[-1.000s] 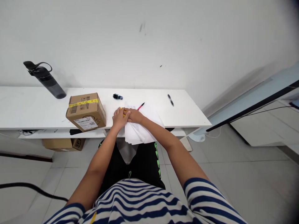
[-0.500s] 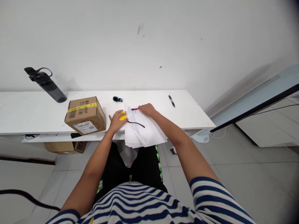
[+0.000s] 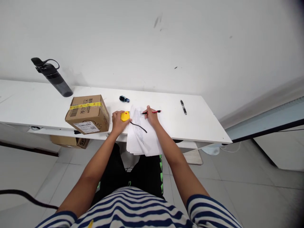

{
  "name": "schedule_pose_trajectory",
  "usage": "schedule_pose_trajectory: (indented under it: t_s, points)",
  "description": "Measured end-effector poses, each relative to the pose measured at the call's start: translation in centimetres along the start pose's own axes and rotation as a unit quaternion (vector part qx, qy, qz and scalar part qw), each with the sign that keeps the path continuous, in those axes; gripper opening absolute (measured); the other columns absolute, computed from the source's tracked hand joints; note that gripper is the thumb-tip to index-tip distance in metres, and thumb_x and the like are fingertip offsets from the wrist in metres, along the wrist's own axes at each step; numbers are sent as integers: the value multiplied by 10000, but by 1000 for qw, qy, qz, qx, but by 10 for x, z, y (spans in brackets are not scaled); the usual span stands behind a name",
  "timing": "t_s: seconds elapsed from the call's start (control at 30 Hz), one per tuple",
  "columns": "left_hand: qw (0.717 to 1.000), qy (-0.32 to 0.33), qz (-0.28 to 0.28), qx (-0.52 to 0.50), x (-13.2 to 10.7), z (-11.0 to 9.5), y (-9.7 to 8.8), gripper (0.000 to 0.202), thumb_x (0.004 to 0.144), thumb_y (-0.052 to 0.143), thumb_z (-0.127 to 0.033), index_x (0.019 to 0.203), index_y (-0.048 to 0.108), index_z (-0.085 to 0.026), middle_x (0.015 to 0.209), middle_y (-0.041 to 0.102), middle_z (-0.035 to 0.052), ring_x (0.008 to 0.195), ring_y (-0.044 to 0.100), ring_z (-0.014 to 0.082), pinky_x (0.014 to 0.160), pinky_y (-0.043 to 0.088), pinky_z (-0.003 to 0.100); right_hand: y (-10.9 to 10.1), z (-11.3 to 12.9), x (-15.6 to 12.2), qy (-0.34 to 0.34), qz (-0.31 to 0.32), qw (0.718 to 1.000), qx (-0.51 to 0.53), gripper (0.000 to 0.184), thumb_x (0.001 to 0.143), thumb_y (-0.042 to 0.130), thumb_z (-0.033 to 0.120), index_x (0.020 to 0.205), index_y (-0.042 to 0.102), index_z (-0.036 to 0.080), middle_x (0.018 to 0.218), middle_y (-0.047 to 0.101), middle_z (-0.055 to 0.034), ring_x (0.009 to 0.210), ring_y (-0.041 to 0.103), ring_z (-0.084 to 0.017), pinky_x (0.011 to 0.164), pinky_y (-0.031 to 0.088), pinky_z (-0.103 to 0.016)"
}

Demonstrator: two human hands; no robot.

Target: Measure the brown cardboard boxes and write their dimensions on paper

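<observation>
My left hand (image 3: 118, 123) is closed around a yellow tape measure (image 3: 125, 116), whose black wrist strap (image 3: 139, 126) trails across a stack of papers (image 3: 147, 142). Between the fingers of my right hand (image 3: 151, 116) is a red and black pen (image 3: 155, 111), its tip pointing left at the papers. Dense writing or print covers the top sheet's left part, too small to read. One sheet is creased, and the stack hangs over the near edge of the white shelf table (image 3: 194, 126).
A taped cardboard box (image 3: 86, 110) stands just left of my left hand. Farther left is a dark water bottle (image 3: 55, 77). Behind the papers lies a small dark watch-like object (image 3: 124, 99); a second pen (image 3: 183, 107) lies to the right. Another cardboard box (image 3: 68, 141) sits below.
My right hand has turned the pen from lying flat under the fingers into a writing grip. The view has shifted slightly. My left hand keeps hold of the tape measure.
</observation>
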State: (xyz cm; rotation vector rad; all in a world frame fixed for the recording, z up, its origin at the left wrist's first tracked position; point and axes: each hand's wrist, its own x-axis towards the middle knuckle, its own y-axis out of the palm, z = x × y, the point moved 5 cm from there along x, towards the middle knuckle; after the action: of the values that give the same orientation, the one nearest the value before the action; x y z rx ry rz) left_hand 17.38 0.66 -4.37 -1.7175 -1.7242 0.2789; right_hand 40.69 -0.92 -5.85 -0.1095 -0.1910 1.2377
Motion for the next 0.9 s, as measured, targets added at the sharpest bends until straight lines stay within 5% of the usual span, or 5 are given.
schedule_pose_trajectory:
  t_s: [0.17,0.7,0.9]
  points:
    - [1000,20,1,-3,0,-1,0,590,703,837,-336,1223,566,-268,1299,462,89,1331,450,299,1184,361,444,-1,5,-7,-24,-16,999,-22,435,836,579,583,583,513,235,585,525,24,604,477,-145,623,404,-292]
    - [1000,29,2,-1,0,-2,1,526,719,821,-309,1185,582,-264,1296,492,86,1318,471,289,1169,384,443,3,2,-5,-16,2,999,-29,362,802,569,451,549,410,246,564,475,38,587,440,-139,592,366,-297]
    - [999,32,6,-2,0,-3,0,504,723,808,-291,1174,587,-250,1299,502,94,1320,478,291,1176,376,447,1,3,-5,-18,-12,1000,-17,365,807,552,430,546,375,248,592,510,30,673,530,-155,665,409,-298]
